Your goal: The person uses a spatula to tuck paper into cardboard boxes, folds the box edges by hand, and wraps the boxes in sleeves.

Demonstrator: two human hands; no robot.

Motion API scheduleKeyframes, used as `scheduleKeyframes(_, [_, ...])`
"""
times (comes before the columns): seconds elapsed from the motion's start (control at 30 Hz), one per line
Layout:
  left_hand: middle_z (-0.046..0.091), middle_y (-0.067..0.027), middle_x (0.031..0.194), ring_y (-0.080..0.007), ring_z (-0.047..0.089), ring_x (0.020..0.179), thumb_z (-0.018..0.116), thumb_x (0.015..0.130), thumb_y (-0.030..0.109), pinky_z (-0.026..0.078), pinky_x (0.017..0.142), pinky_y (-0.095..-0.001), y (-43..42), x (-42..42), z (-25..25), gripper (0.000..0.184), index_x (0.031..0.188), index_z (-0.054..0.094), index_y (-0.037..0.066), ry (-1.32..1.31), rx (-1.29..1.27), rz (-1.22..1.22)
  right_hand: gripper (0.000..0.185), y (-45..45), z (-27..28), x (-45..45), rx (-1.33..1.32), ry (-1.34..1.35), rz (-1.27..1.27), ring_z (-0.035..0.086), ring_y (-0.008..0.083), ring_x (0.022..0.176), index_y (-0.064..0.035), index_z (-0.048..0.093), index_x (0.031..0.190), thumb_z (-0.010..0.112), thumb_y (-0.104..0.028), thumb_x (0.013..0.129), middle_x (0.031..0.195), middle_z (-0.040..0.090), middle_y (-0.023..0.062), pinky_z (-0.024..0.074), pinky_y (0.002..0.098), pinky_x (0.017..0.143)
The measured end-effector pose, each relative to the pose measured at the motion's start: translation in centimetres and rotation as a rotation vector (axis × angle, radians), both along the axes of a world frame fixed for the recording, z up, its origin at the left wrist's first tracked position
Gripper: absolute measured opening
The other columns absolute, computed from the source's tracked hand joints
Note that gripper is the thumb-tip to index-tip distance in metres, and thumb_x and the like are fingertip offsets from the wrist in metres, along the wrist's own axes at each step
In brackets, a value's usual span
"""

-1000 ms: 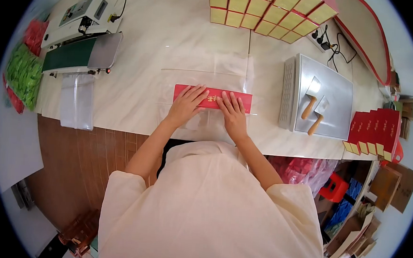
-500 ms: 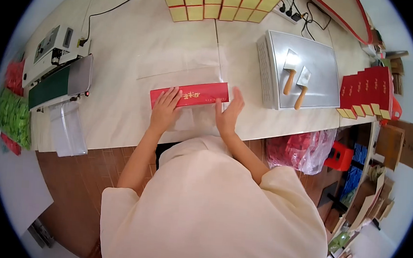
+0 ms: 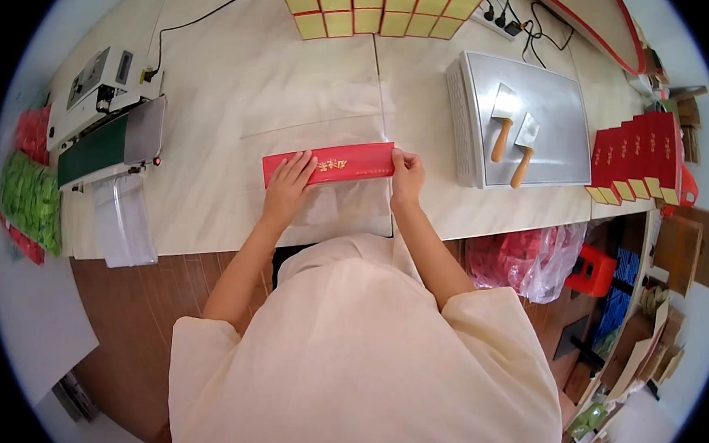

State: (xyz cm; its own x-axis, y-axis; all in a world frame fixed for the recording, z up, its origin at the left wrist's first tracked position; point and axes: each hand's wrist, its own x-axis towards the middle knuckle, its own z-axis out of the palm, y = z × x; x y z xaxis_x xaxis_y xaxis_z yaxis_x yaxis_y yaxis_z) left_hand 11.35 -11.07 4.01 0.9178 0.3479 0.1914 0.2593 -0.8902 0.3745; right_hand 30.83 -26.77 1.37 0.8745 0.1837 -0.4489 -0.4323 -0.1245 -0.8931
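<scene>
A: Location of the red box [image 3: 354, 163]?
B: Near the front edge of the desk [image 3: 206, 131], over clear film [image 3: 343, 209].
A: Grip?
B: The left hand [image 3: 291, 177] lies open across its left end, apparently to steady it. The right hand [image 3: 407, 178] has its fingertips pressed together at the right end, perhaps for control; whether they pinch film or cardboard, cannot tell.
A: Change from the earlier frame?
B: The right fingers, previously spread, are now drawn in.
</scene>
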Motion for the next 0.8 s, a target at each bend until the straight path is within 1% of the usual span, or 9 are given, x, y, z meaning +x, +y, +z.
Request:
scheduleKeyframes(0.07, [0.049,-0.0084,0.146,-0.0265,0.045,0.135,0.066,0.086,0.018,0.035,0.111,-0.0446,-0.1,-0.2,-0.1,0.056,0.14,0.051,0.01,-0.007,0.002,0.008,0.018,-0.3,-1.0,0.2,0.05,-0.001,0.01,0.057,0.0116,0.083,-0.001,0.061,0.092,0.067,-0.018,0.094,0.091,0.065,0.0047,0.0473,0.0277,0.078])
scheduleKeyframes(0.13, [0.048,-0.0066,0.146,-0.0229,0.044,0.135,0.068,0.081,0.015,0.033,0.113,-0.0424,-0.2,-0.3,-0.4,0.06,0.139,0.051,0.009,-0.016,0.026,-0.001,0.017,-0.4,-0.6,0.1,0.093,0.0,0.02,0.057,0.0114,0.084,-0.0017,0.06,0.092,0.066,-0.017,0.094,0.092,0.065,0.0047,0.047,0.0275,0.079])
scheduleKeyframes(0.27, [0.049,-0.0066,0.145,-0.0226,0.045,0.135,0.069,0.081,0.015,0.033,0.113,-0.0422,-0.6,-0.7,-0.8,0.059,0.137,0.053,0.01,-0.022,0.039,0.006,0.017,-1.1,-1.3,-0.1,0.182,0.012,0.042,0.055,0.0111,0.087,-0.0031,0.056,0.094,0.064,-0.018,0.096,0.097,0.064,0.0051,0.0462,0.0275,0.081])
scheduleKeyframes(0.4, [0.05,-0.0059,0.144,-0.0224,0.046,0.133,0.07,0.08,0.014,0.035,0.111,-0.0429,-0.8,-1.0,-0.9,0.057,0.135,0.055,0.01,-0.037,0.035,0.013,0.017,-2.0,-0.8,-0.3,0.142,-0.003,0.081,0.056,0.0111,0.091,-0.0039,0.057,0.095,0.064,-0.019,0.096,0.098,0.063,0.0048,0.0463,0.0278,0.083])
scheduleKeyframes(0.5, [0.052,-0.0059,0.142,-0.0228,0.047,0.131,0.07,0.08,0.015,0.036,0.109,-0.0431,-0.9,-1.1,-0.9,0.054,0.132,0.056,0.009,-0.052,0.042,0.012,0.019,-3.0,-0.1,-0.2,0.229,-0.016,0.149,0.057,0.0123,0.093,-0.0032,0.058,0.099,0.065,-0.021,0.095,0.1,0.064,0.0056,0.0464,0.0284,0.085])
scheduleKeyframes(0.57, [0.052,-0.0061,0.141,-0.0232,0.048,0.13,0.071,0.079,0.016,0.036,0.109,-0.0433,-0.8,-1.1,-0.8,0.053,0.13,0.057,0.009,-0.062,0.056,0.008,0.023,-4.0,0.5,0.4,0.068,-0.102,0.323,0.059,0.0135,0.094,-0.0011,0.059,0.105,0.067,-0.02,0.093,0.099,0.065,0.0062,0.0467,0.0293,0.087])
scheduleKeyframes(0.6, [0.053,-0.0068,0.139,-0.0247,0.05,0.128,0.072,0.08,0.018,0.038,0.106,-0.0444,-0.7,-1.1,-0.7,0.052,0.129,0.057,0.009,-0.067,0.05,0.008,0.023,-4.5,1.1,0.5,0.065,-0.103,0.322,0.059,0.0135,0.094,-0.0011,0.059,0.105,0.067,-0.02,0.093,0.099,0.065,0.0062,0.0467,0.0293,0.087])
scheduleKeyframes(0.67, [0.054,-0.0075,0.137,-0.0261,0.051,0.125,0.072,0.081,0.02,0.039,0.104,-0.0455,-0.5,-1.2,-0.5,0.051,0.128,0.058,0.009,-0.073,0.04,0.005,0.023,-5.7,2.2,0.8,-0.112,-0.227,0.536,0.06,0.0158,0.093,-0.0004,0.062,0.104,0.07,-0.016,0.089,0.097,0.067,0.0079,0.0468,0.0303,0.086])
scheduleKeyframes(0.8, [0.055,-0.0079,0.133,-0.0268,0.053,0.121,0.077,0.077,0.026,0.038,0.102,-0.0449,0.1,-0.9,0.6,0.058,0.128,0.057,0.01,-0.003,-0.034,0.0,0.018,-7.8,1.6,1.4,-0.171,-0.378,0.722,0.061,0.0205,0.092,-0.0018,0.065,0.097,0.073,-0.012,0.085,0.093,0.067,0.0082,0.0472,0.0332,0.085])
